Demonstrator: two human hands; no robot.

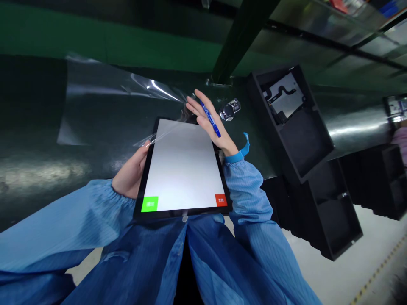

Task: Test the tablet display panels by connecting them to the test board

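A tablet point(187, 165) lies tilted before me, its screen lit white with a green box at lower left and a red box at lower right. My left hand point(132, 171) grips its left edge. Above the tablet, my right hand point(211, 118) has a blue marker pen point(210, 118) tucked across it. Its fingertips meet the crumpled corner of a clear plastic film point(95, 93), which stretches away to the left; part of it passes over the tablet's upper left corner near my left fingers. A blue wrist strap point(238, 154) is around my right wrist.
Right of my hand, a small shiny metal and clear object point(230, 109) rests on the dark green bench point(32, 123). A black tray point(305, 140) holding a silver part with black cables point(284, 97) stands further right. More black trays point(337, 216) are below. A green post point(235, 46) rises behind.
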